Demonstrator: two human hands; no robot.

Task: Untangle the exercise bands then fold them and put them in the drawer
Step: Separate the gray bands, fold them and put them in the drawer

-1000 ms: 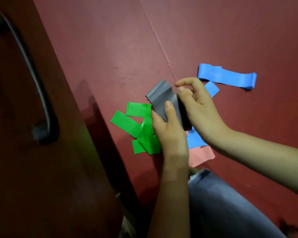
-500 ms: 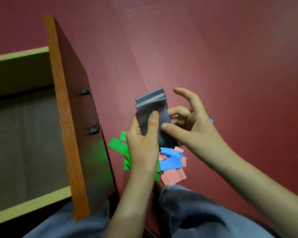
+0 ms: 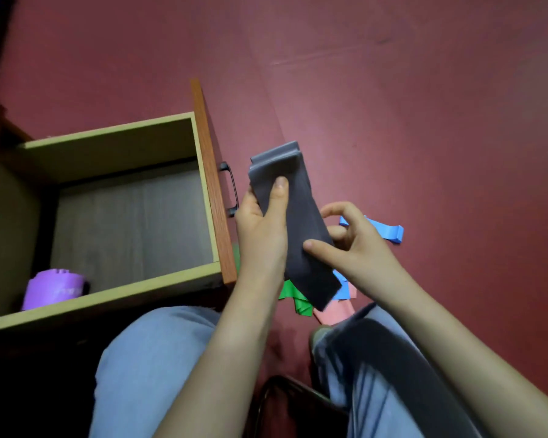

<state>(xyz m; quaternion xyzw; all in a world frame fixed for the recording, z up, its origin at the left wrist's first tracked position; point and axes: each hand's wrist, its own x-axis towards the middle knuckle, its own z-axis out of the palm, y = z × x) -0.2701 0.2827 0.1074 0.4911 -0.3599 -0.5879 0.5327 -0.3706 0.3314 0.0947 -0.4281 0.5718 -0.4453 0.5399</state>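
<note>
- Grey band [image 3: 301, 235], folded, is held above the floor, just right of the open drawer [image 3: 204, 184].
- I see the left hand [image 3: 261, 230] gripping it, thumb on top.
- The right hand [image 3: 359, 252] pinches its lower part.
- A purple band [image 3: 53, 289] sits inside the drawer.

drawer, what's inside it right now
A folded purple band sits in one corner of the open drawer; elsewhere the drawer's grey floor shows. The near wall hides the band's lower part and the strip of floor right behind it.
</note>
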